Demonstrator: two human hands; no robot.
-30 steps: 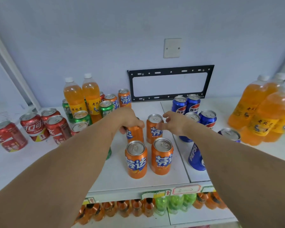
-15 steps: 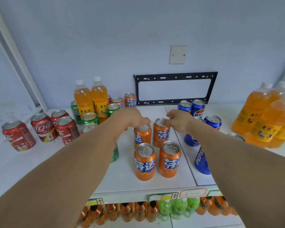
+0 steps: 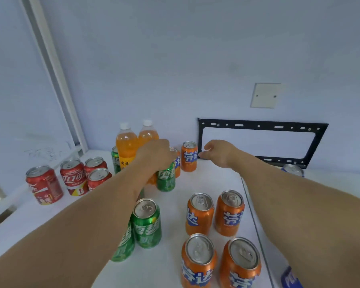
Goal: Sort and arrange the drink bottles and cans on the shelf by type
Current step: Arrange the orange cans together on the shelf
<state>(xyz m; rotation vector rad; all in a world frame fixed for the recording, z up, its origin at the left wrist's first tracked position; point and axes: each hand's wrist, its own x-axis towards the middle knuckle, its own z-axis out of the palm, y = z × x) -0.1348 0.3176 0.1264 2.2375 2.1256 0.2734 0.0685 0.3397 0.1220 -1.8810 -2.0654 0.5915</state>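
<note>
Fingers of the left hand [image 3: 156, 154] curl down over the top of a green can [image 3: 165, 179] near the shelf's [image 3: 206, 181] back edge, seemingly gripping it, though the contact itself is hidden beneath the hand. Right hand [image 3: 218, 152] hangs just beside a lone orange can [image 3: 189, 156] at the back edge, fingers loosely curled, holding nothing. A second ago both hands were at the orange cluster near mid-shelf; they have since left it and reached to the back row. Four orange cans [image 3: 220, 231] now stand grouped toward the front edge, two green cans [image 3: 142, 225] beside them on the left. Red cans [image 3: 71, 179] stand together toward the left edge; two orange bottles [image 3: 133, 146] stand behind the left hand. Judgement: the orange group is largely formed, and the stray back-row cans remain to be gathered by colour.
</note>
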